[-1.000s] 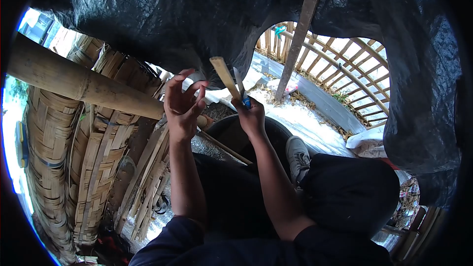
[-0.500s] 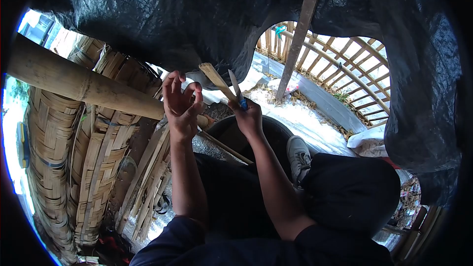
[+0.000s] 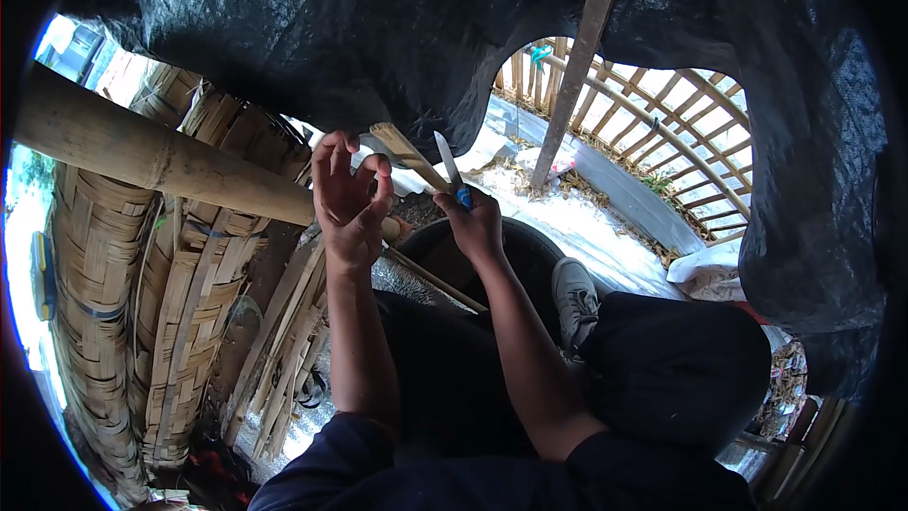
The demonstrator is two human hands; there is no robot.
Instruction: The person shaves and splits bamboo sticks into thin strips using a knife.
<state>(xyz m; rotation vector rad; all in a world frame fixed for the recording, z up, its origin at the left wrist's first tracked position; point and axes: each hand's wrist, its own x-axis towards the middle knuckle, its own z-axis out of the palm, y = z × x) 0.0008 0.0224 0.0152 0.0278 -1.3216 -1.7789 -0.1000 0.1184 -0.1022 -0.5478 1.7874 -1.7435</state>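
Note:
My right hand [image 3: 475, 224] is closed around a knife [image 3: 448, 160] with a blue handle and around a flat piece of bamboo [image 3: 407, 151]. The blade points up and slightly left, and the bamboo slants up to the left beside it. To the left, my left hand [image 3: 348, 203] is raised with curled, spread fingers and nothing visible in it. Its fingertips are near the bamboo's upper end, with a small gap between them. Below my right hand is a dark round tub [image 3: 534, 251].
A thick bamboo pole [image 3: 170, 163] runs in from the left to my left hand. Woven bamboo panels [image 3: 99, 274] and split strips [image 3: 284, 341] stand at the left. Black sheeting [image 3: 284, 28] hangs above, crossed by a slat [image 3: 582, 61]. My shoe [image 3: 574, 298] is beside the tub.
The bamboo piece has tilted further left, its upper end nearing my left hand. The knife has shifted slightly left with my right hand. My left hand has barely moved.

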